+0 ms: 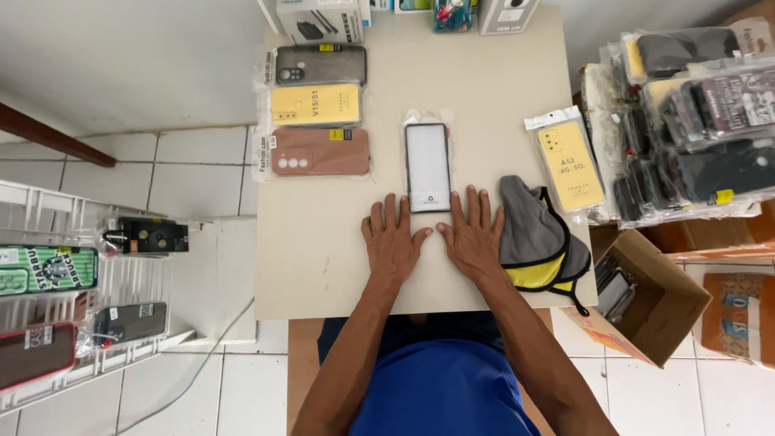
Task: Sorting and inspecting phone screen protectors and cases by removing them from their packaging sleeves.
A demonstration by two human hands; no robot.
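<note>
My left hand (393,239) and my right hand (474,232) lie flat on the beige table (323,250), palms down, fingers spread, thumbs nearly touching. Neither holds anything. Just beyond the fingertips, between the two hands, a phone (427,165) with a pale screen and dark rim lies on a clear plastic sleeve. A grey and yellow cloth (534,236) is bunched right beside my right hand, touching its outer edge.
Three packaged phone cases lie in a column at the table's left: grey (320,64), yellow (315,104), brown (320,152). Another yellow case pack (570,165) lies at the right. Boxes line the far edge. Hanging cases (702,113), a cardboard box (646,299), a white rack (73,307) flank the table.
</note>
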